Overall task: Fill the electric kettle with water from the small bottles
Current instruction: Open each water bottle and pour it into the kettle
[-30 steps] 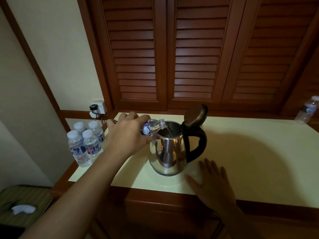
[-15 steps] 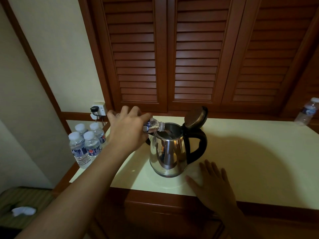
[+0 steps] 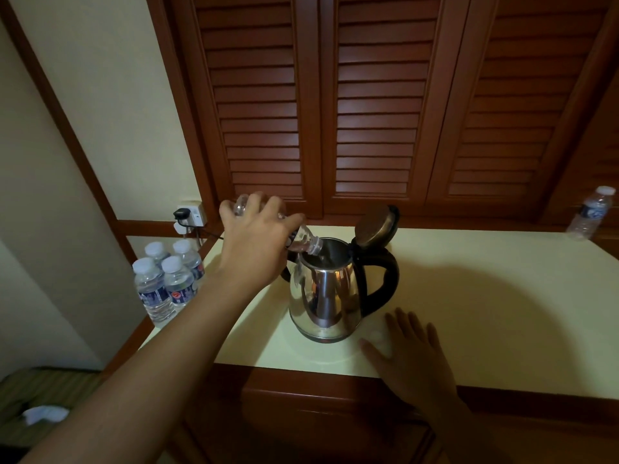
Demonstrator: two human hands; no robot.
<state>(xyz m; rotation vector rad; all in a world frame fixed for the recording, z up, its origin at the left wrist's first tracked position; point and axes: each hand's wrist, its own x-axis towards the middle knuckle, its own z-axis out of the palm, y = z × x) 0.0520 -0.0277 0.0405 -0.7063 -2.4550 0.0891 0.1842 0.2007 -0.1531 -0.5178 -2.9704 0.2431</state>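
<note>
- Beyond the right hand [image 3: 415,360], which lies flat with fingers straight and spread and holds nothing, a broad stretch of the cream tabletop [image 3: 485,313] runs out to a lone capped bottle [image 3: 589,217] standing well apart at the far right.
- The tabletop's near edge meets a dark wooden rim [image 3: 301,380] that passes under the heel of the right hand.
- Louvred doors [image 3: 368,112] close off the far side, just behind the left hand [image 3: 254,246].
- Left of the left forearm, four capped bottles [image 3: 167,283] stand clustered by the tabletop's left edge, with a wall socket [image 3: 191,214] behind them.
- The left hand reaches in from above, its fingers curled round a small bottle [image 3: 303,241]. The bottle is tilted base-up, and its open neck points down to the right from under the fingers.
- The bottle's neck sits at the open mouth of the kettle [image 3: 326,296], which stands just right of and below the left hand and just left of and beyond the right hand.
- Whether the right fingertips touch the kettle's base cannot be told.
- The kettle body is polished, rounded steel that mirrors its surroundings. Its lid [image 3: 375,226] is hinged upright and its curved handle [image 3: 385,279] is black, facing right.
- The bottles are clear ribbed plastic with white caps and dark blue labels.
</note>
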